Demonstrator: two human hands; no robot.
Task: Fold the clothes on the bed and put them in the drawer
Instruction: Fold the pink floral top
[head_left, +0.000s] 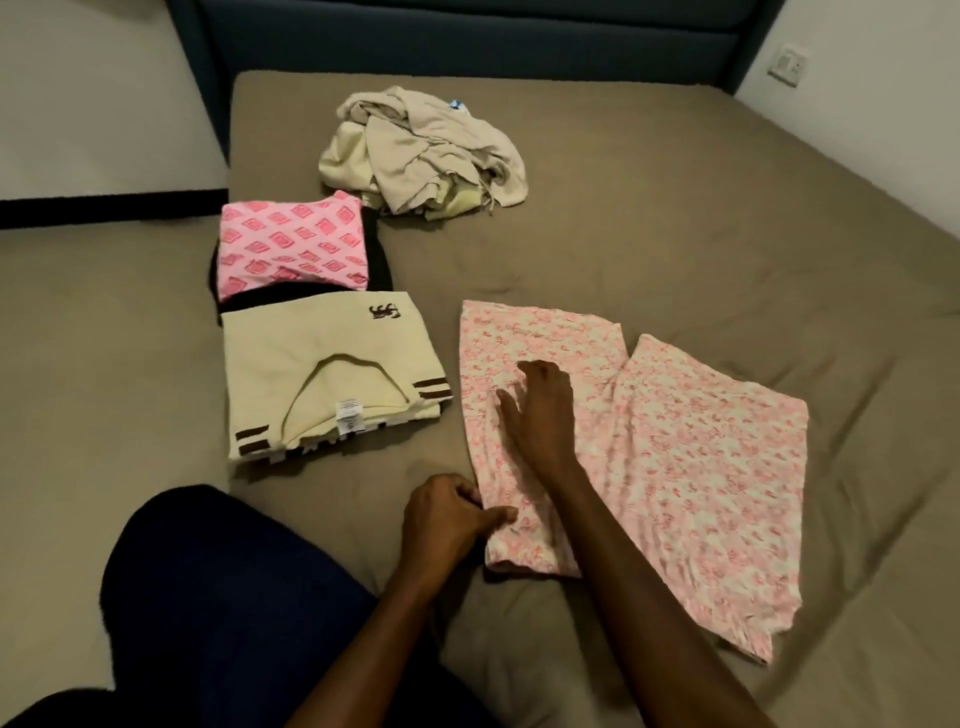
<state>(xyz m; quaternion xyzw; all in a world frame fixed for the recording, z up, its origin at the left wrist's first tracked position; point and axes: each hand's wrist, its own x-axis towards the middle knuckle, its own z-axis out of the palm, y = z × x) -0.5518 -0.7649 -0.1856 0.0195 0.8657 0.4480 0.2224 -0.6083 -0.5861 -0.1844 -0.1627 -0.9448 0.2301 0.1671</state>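
The left hand (447, 514) is pinching the near edge of the pink floral garment (675, 441), which is lying spread on the bed (675, 234), while the right hand (540, 410) is resting flat on the cloth just beyond that grip. Left of the grip, a folded cream shirt (322, 364) is lying beside a folded pink patterned top (293, 244), and farther beyond, a beige unfolded heap (423, 153) is sitting.

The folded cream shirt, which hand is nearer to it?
Left. The left hand grips the floral garment's near corner, just right of the cream shirt. The right hand rests flat on that garment, farther right.
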